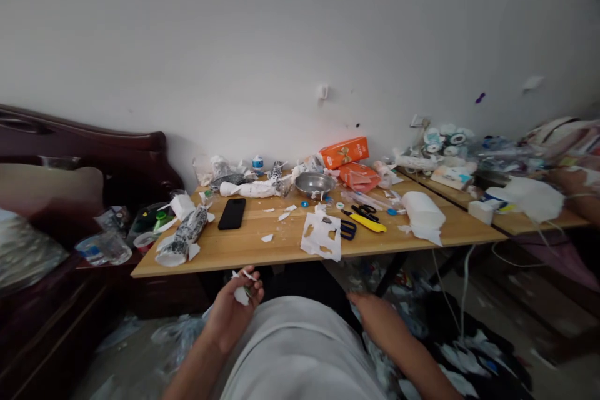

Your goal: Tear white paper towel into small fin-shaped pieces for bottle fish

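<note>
My left hand [239, 295] is just below the table's front edge, palm up with fingers curled. Scraps of white paper [241, 295] lie in it, with a small greenish thing I cannot make out. My right hand [362, 301] hangs low by my right leg, its fingers mostly hidden. A torn white tissue sheet with holes [321, 237] lies near the table's front edge. Beside it are dark-handled scissors [347, 229] and a yellow utility knife [370, 222]. At the left, a bottle-like form wrapped in black and white paper [187, 231] lies near a black phone [232, 214].
Behind stand a metal bowl [315, 183], a white paper-wrapped form [250, 189] and an orange tissue pack [345, 151]. A tissue stack [423, 215] sits at the right of the wooden table [253, 247]. Cables [465, 287] and litter lie below. Another person's arm [574, 181] shows far right.
</note>
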{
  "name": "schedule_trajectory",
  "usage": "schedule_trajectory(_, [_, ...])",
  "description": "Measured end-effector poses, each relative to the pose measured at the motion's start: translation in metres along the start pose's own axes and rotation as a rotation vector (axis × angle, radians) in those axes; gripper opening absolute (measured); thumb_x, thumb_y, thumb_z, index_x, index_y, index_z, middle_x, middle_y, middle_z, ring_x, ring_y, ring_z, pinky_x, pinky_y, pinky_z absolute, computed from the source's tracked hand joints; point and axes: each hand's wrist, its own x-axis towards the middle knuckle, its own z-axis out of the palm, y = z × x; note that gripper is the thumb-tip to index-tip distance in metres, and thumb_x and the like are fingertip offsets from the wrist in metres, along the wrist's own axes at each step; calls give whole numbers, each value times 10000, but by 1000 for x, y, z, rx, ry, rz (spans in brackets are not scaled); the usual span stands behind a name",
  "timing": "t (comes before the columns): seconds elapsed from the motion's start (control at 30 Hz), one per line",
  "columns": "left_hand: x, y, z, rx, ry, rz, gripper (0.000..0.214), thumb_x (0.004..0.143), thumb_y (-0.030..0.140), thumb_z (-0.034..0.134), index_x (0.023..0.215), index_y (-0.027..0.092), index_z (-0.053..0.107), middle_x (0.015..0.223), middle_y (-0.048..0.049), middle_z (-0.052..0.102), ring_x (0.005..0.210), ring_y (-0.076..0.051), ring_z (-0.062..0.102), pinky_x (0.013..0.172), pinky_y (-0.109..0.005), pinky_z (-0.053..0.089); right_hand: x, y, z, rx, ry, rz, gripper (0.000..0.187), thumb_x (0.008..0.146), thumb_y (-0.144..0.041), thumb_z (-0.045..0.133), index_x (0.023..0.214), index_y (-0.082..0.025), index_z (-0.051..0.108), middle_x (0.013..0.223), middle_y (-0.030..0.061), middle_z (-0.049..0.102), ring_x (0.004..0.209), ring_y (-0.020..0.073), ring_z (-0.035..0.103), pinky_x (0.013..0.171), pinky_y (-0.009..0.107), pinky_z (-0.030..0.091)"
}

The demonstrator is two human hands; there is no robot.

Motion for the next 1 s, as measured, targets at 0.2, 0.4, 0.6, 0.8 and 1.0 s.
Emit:
schedule_trajectory(0.2, [-10, 7, 9, -9, -85, -47, 345, 819, -33, 538, 1108, 129, 633, 918, -94, 685, 879, -214, 725, 746, -325, 630, 0, -95, -6, 200, 62, -404, 465, 870, -24, 396, 1172, -235, 680, 1130, 52, 707, 1084, 175, 644, 965, 302, 499])
schedule_trajectory(0.4, [-16, -10, 12, -11, -164, -74, 205, 915, 33, 503, 1020, 98, 666, 697, -26, 621, 682, -142, 684, 736, -326, 635, 7, -143, -3, 305, 175, -688, 361, 951, -97, 453, 1263, -189, 608, 1239, 82, 629, 1167, 166, 561, 1053, 316, 462])
schedule_trajectory(0.6, [-11, -8, 2, -64, -143, -45, 345, 848, -29, 447, 1057, 140, 662, 828, -60, 709, 761, -176, 723, 693, -297, 623, 9, -144, 19, 286, 135, -796, 297, 946, -239, 629, 1237, -175, 622, 1222, 102, 631, 1154, 204, 567, 1043, 356, 480])
schedule_trajectory(0.8, [-9, -6, 6, -80, -172, 5, 509, 755, -61, 437, 1162, 160, 647, 1297, -140, 685, 1197, -257, 664, 977, -352, 558, 12, -138, 20, 297, 117, -825, 351, 964, -285, 613, 1296, -177, 577, 1240, 108, 618, 1186, 195, 556, 1063, 344, 470])
schedule_trajectory(1.0, [-7, -23, 11, -14, -353, -62, 518, 825, 67, 474, 1313, 167, 613, 1461, -132, 575, 1395, -274, 491, 1135, -376, 413, 26, -137, 35, 382, 177, -693, 350, 916, -196, 648, 1256, -171, 568, 1177, 107, 636, 1098, 218, 572, 987, 368, 495])
